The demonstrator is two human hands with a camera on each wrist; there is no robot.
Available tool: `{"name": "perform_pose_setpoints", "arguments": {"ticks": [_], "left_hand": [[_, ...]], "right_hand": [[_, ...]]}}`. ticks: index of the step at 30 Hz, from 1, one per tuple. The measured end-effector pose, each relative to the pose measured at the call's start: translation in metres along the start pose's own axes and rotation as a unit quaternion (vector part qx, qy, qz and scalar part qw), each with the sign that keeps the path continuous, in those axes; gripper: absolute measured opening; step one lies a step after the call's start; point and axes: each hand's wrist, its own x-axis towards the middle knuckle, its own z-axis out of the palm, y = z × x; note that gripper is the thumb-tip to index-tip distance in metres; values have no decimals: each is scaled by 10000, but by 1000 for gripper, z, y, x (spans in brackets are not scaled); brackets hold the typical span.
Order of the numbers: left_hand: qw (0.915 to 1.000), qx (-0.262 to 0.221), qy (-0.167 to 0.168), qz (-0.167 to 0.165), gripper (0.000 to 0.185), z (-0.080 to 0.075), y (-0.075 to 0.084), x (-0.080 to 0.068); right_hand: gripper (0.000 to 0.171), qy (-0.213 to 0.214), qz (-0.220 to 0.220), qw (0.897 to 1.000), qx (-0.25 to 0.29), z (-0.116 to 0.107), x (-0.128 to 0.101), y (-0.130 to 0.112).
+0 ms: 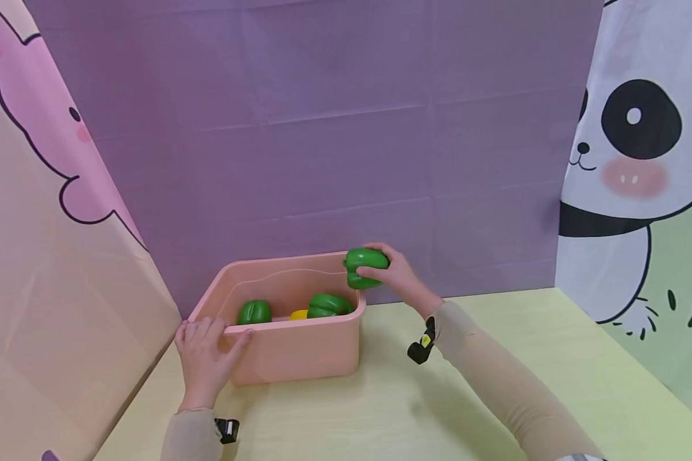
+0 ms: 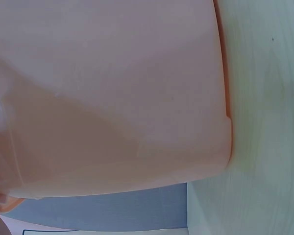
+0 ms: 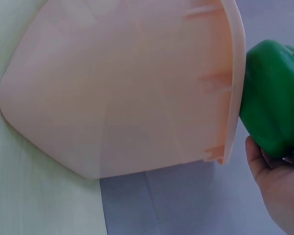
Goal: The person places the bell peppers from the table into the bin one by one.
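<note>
Green pepper (image 1: 366, 266) gripped by right hand (image 1: 396, 274) over pink bin (image 1: 300, 349) rim, left hand (image 1: 204, 358) clasping near corner

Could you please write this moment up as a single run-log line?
left hand: holds bin rim | right hand: grips green pepper over bin's far corner | in bin: two green peppers, yellow item

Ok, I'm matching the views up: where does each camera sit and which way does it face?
Head: above, facing forward and down at the pink bin; both hands and sleeves show.
Left wrist: close against the bin's wall; no hand clearly shows.
Right wrist: beside the bin, facing the green pepper; right hand shows.
All share the bin.
</note>
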Motion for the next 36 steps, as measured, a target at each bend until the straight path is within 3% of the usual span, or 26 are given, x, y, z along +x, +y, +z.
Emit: {"name": "perform_pose_setpoints", "arguments": {"ticks": [24, 36], "left_hand": [[9999, 39, -124, -87, 47, 0, 3, -2], [9999, 20, -78, -77, 45, -2, 1, -1]], "right_hand": [[55, -193, -53, 9997, -106, 25, -3, -16], [54, -431, -23, 9981, -445, 43, -2, -25]]}}
